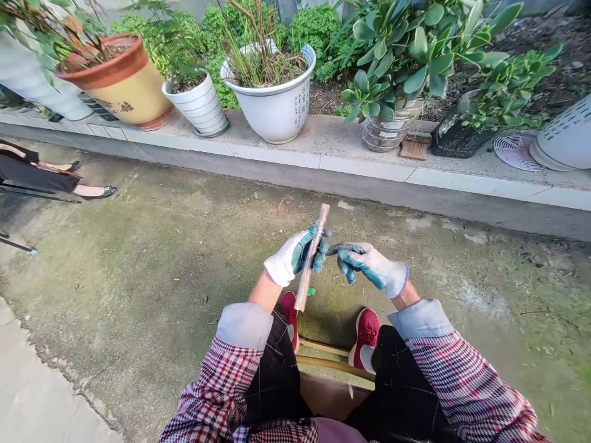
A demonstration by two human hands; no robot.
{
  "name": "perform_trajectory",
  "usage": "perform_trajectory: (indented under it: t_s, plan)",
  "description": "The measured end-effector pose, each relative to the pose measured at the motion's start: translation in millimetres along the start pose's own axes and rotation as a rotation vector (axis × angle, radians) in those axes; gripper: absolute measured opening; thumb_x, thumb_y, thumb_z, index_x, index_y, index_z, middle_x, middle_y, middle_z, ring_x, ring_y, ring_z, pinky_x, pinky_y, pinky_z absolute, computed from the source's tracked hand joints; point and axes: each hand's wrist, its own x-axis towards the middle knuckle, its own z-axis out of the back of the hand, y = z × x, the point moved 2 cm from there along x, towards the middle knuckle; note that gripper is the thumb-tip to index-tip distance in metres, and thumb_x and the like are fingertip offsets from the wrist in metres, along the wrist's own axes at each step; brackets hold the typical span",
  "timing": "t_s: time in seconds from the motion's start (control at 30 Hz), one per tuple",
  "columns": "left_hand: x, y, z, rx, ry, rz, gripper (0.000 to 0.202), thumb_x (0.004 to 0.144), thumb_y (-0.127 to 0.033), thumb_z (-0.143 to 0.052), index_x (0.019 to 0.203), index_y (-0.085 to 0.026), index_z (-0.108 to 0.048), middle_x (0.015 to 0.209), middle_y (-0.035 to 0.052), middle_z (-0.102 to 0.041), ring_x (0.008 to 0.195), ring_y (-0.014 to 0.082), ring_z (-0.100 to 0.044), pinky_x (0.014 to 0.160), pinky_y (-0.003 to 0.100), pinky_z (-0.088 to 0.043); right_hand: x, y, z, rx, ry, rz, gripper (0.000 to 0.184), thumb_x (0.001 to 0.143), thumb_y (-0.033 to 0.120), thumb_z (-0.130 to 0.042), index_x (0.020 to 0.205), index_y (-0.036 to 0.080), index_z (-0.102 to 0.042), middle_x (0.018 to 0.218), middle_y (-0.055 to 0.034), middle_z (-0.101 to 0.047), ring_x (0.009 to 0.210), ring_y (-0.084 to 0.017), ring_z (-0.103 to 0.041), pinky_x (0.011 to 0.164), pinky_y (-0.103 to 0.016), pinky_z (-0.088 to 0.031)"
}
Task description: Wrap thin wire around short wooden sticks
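Observation:
I sit with both hands in white gloves with teal palms. My left hand (pixel 298 255) is closed around a pale wooden stick (pixel 312 257) held nearly upright, its upper part wrapped in something silvery. My right hand (pixel 372 266) is just right of the stick, fingers curled, gripping a thin dark object (pixel 336 248) whose tip points at the stick. I cannot make out what that object is. My red shoes (pixel 367 329) rest on the ground below my hands.
A raised concrete ledge (pixel 323 157) carries several potted plants: an orange-yellow pot (pixel 117 80), a ribbed white pot (pixel 198 104), a large white pot (pixel 274 92). Another person's legs and black shoes (pixel 99 192) show at far left. The mossy concrete ground (pixel 161 258) spreads around me.

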Motion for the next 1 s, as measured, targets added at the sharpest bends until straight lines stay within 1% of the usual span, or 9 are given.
perform_trajectory:
  t_s: [0.07, 0.17, 0.3, 0.4, 0.53, 0.63, 0.7, 0.87, 1.0]
  plan:
    - [-4, -6, 4.6, 0.001, -0.053, 0.001, 0.036, 0.094, -0.049, -0.059, 0.106, -0.016, -0.067, 0.067, -0.0012, -0.063, 0.043, 0.0125, -0.057, 0.039, 0.024, -0.047, -1, 2, 5, 0.011, -0.101, -0.019, 0.052, 0.079, 0.055, -0.078, 0.111, 0.015, -0.072, 0.069, 0.0000, -0.065, 0.053, -0.012, -0.058, 0.050, -0.025, -0.052]
    - [-7, -10, 3.2, 0.007, -0.100, -0.014, 0.035, 0.096, -0.048, -0.058, 0.105, -0.016, -0.067, 0.066, -0.0009, -0.063, 0.046, 0.0125, -0.059, 0.044, 0.024, -0.049, 7, 2, 5, 0.073, -0.254, 0.082, 0.059, 0.070, 0.048, -0.085, 0.120, 0.018, -0.070, 0.096, -0.0068, -0.073, 0.080, -0.018, -0.068, 0.067, -0.030, -0.058]
    - [-8, -11, -4.1, 0.058, -0.135, -0.027, 0.038, 0.095, -0.049, -0.058, 0.108, -0.014, -0.067, 0.066, 0.0015, -0.066, 0.053, 0.0147, -0.064, 0.051, 0.026, -0.054, 17, -7, -16, 0.038, -0.021, 0.106, 0.056, 0.066, 0.050, -0.086, 0.109, 0.017, -0.071, 0.100, -0.0066, -0.073, 0.090, -0.020, -0.067, 0.082, -0.036, -0.056]
    - [-10, -16, -1.3, 0.074, -0.139, -0.045, 0.037, 0.096, -0.046, -0.058, 0.110, -0.014, -0.067, 0.082, 0.0076, -0.073, 0.070, 0.0206, -0.073, 0.057, 0.028, -0.058, 13, -9, -25, 0.001, 0.106, -0.010, 0.046, 0.070, 0.054, -0.082, 0.090, 0.015, -0.071, 0.071, 0.0001, -0.066, 0.062, -0.014, -0.059, 0.075, -0.036, -0.057]
    - [-11, -20, 7.3, 0.051, -0.072, -0.059, 0.030, 0.096, -0.038, -0.056, 0.110, -0.014, -0.064, 0.102, 0.0140, -0.076, 0.091, 0.0272, -0.076, 0.066, 0.035, -0.062, -2, 3, -12, 0.166, -0.129, -0.032, 0.043, 0.075, 0.056, -0.077, 0.090, 0.016, -0.069, 0.049, 0.0103, -0.039, 0.040, -0.008, -0.036, 0.041, -0.026, -0.044]
    - [-11, -18, 7.8, 0.088, -0.049, -0.067, 0.029, 0.092, -0.040, -0.060, 0.106, -0.014, -0.063, 0.096, 0.0129, -0.077, 0.069, 0.0212, -0.073, 0.056, 0.031, -0.058, -11, 14, -1, 0.174, -0.246, -0.011, 0.042, 0.073, 0.051, -0.080, 0.093, 0.016, -0.070, 0.049, 0.0103, -0.038, 0.037, -0.006, -0.027, 0.032, -0.021, -0.022]
    - [-13, -15, 4.4, 0.168, -0.058, -0.072, 0.032, 0.090, -0.043, -0.062, 0.106, -0.015, -0.062, 0.086, 0.0095, -0.076, 0.047, 0.0129, -0.061, 0.042, 0.024, -0.048, -15, 18, 4, 0.147, -0.298, -0.004, 0.039, 0.073, 0.049, -0.080, 0.093, 0.016, -0.071, 0.050, 0.0097, -0.039, 0.037, -0.006, -0.027, 0.033, -0.021, -0.019]
    - [-13, -5, -5.4, 0.492, -0.155, 0.004, 0.022, 0.085, -0.032, -0.065, 0.102, -0.018, -0.063, 0.064, -0.0024, -0.064, 0.033, 0.0055, -0.040, 0.033, 0.019, -0.027, -22, 17, 13, 0.091, -0.374, 0.031, 0.034, 0.075, 0.050, -0.076, 0.087, 0.019, -0.071, 0.051, 0.0078, -0.044, 0.039, -0.007, -0.029, 0.036, -0.023, -0.023]
    - [-1, 12, -5.9, 0.926, -0.120, 0.080, 0.015, 0.074, -0.020, -0.071, 0.089, -0.017, -0.068, 0.059, -0.0036, -0.060, 0.039, 0.0067, -0.045, 0.039, 0.019, -0.031, -18, 11, 21, -0.392, -0.393, 0.107, 0.025, 0.079, 0.043, -0.070, 0.082, 0.019, -0.078, 0.068, -0.0020, -0.065, 0.054, -0.012, -0.050, 0.049, -0.028, -0.040]
